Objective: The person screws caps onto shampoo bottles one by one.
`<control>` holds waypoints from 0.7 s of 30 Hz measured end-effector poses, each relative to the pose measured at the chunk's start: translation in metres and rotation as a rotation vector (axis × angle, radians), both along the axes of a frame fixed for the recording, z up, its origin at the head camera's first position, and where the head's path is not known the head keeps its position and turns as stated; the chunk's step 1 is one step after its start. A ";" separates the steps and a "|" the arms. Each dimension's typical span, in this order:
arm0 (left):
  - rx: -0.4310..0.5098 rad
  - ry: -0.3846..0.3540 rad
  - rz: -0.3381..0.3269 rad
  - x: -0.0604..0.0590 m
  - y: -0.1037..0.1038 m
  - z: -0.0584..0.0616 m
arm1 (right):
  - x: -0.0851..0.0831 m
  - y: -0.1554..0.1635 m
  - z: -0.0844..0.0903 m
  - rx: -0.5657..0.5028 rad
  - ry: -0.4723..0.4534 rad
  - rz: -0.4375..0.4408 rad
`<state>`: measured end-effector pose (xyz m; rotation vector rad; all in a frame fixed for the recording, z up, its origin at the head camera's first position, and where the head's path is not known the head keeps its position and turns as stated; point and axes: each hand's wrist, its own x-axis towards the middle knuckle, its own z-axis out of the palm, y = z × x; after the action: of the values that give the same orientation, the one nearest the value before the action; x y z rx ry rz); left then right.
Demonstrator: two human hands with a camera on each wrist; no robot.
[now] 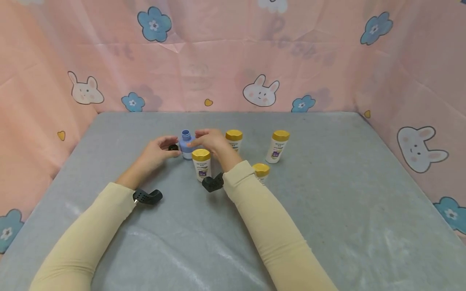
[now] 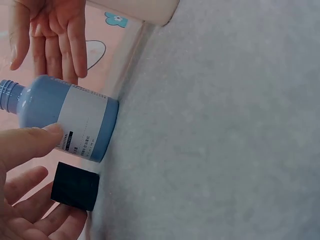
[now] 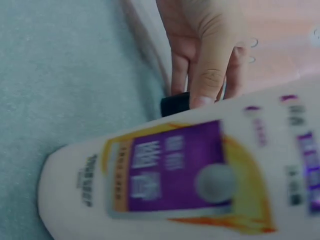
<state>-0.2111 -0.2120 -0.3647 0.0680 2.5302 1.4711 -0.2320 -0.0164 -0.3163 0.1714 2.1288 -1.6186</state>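
A grey cloth-covered table (image 1: 327,210) stands inside pink fabric walls (image 1: 225,52) printed with white rabbits and blue flowers. Near the middle of the table stands a small blue plastic bottle with a white label (image 1: 187,145), upright and uncapped, its threaded neck bare. The left hand (image 1: 157,152) is just left of it, holding a small black square cap (image 2: 75,186) in its curled fingers, with the thumb touching the bottle's label in the left wrist view. The right hand (image 1: 209,141) is on the bottle's other side with its fingers straight and relaxed, gripping nothing; whether they touch the bottle cannot be told. Around the hands stand four white plastic bottles with gold caps: one (image 1: 201,163) just in front of the blue bottle, one (image 1: 234,139) beside the right hand, one (image 1: 277,146) farther right, and one (image 1: 261,170) partly hidden behind the right forearm in its cream sleeve (image 1: 269,226).
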 end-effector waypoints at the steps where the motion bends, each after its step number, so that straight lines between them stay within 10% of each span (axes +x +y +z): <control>1: -0.001 0.002 -0.001 0.000 0.000 -0.001 | 0.000 0.000 -0.002 -0.010 0.001 -0.002; 21: -0.056 0.023 0.019 -0.001 0.000 -0.008 | -0.004 -0.008 -0.031 -0.049 0.049 0.040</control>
<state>-0.2118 -0.2124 -0.3725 0.0523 2.5958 1.4133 -0.2361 -0.0243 -0.3475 0.0746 2.1124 -1.6664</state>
